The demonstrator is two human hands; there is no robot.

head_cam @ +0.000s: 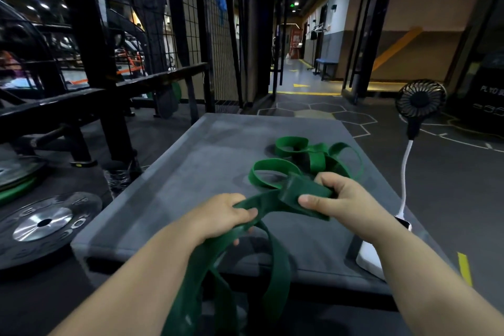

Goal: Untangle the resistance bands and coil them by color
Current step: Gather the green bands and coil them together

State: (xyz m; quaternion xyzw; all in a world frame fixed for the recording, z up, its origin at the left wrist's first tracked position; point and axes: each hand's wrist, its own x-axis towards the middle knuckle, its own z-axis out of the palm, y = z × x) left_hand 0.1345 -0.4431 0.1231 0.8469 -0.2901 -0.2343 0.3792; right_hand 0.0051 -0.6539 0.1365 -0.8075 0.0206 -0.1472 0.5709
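A dark green resistance band (275, 267) runs between both hands above the near part of a grey padded box (207, 161). My left hand (226, 213) grips a stretch of it, and long loops hang down below toward me. My right hand (338, 199) holds a partly wound coil (302, 194) of the same band, thumb on top. Further back on the box lies a tangle of lighter green band (316, 158) in several loops, apart from both hands.
A black fan (420, 101) on a white bent stalk stands at the box's right edge, with a white object below my right wrist. Weight plates (43, 224) lie on the floor at left beside a black rack. A corridor opens straight ahead.
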